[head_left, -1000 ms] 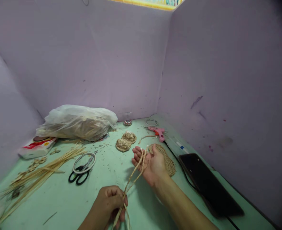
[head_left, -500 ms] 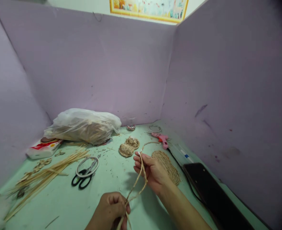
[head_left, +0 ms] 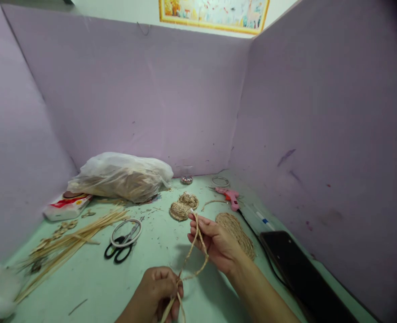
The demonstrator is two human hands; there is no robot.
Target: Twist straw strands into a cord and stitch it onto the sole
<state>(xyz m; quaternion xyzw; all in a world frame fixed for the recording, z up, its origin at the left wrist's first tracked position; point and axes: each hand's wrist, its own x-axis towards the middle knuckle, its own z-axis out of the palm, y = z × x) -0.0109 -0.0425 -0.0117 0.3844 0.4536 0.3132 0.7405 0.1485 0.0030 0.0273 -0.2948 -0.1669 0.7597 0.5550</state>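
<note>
My left hand (head_left: pixel 161 290) is closed on strands of straw cord near the front edge of the view. Two loose, flat ends hang below its fingers. From there the twisted cord (head_left: pixel 205 259) rises in a narrow loop to my right hand (head_left: pixel 215 240), whose thumb and fingers pinch its top. A small whitish bit shows at that pinch. Beyond my right fingertips lies a coiled straw piece with two rounded lobes (head_left: pixel 180 210). A larger oval coiled straw piece (head_left: pixel 235 231) is partly hidden behind my right hand.
Black-handled scissors (head_left: pixel 119 251) lie under a pale ring (head_left: pixel 138 231), beside loose straw strips (head_left: pixel 73 237). A plastic bag (head_left: pixel 124 177) and tissue pack (head_left: pixel 67 207) stand back left. A pink glue gun (head_left: pixel 231 197), short cord piece (head_left: pixel 215 201) and black phone-like slab (head_left: pixel 299 269) are right.
The view has shifted slightly, moving the scene a little to the right. Both hands keep their hold on the cord, and the loop between them looks a bit wider.
</note>
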